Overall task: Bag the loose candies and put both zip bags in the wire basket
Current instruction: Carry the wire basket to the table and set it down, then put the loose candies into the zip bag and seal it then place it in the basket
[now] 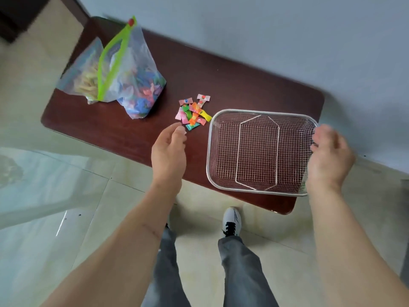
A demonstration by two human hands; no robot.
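Observation:
A small heap of several loose candies (193, 113) in bright wrappers lies mid-table. Left of it stand two clear zip bags: one with colourful candies (141, 85), green zip strip and red slider, and behind it one with pale yellow sweets (85, 78). The empty wire basket (261, 111) sits at the right, its handles folded flat inside. My left hand (169, 151) hovers just in front of the heap, fingers apart, holding nothing. My right hand (329, 156) is at the basket's right rim, fingers loosely curled, apparently touching the wire.
The dark brown table (221, 85) stands against a pale wall. Its front edge runs just behind my legs and white shoe (231, 221). Shiny floor tiles surround it. The basket overhangs the table's front edge slightly.

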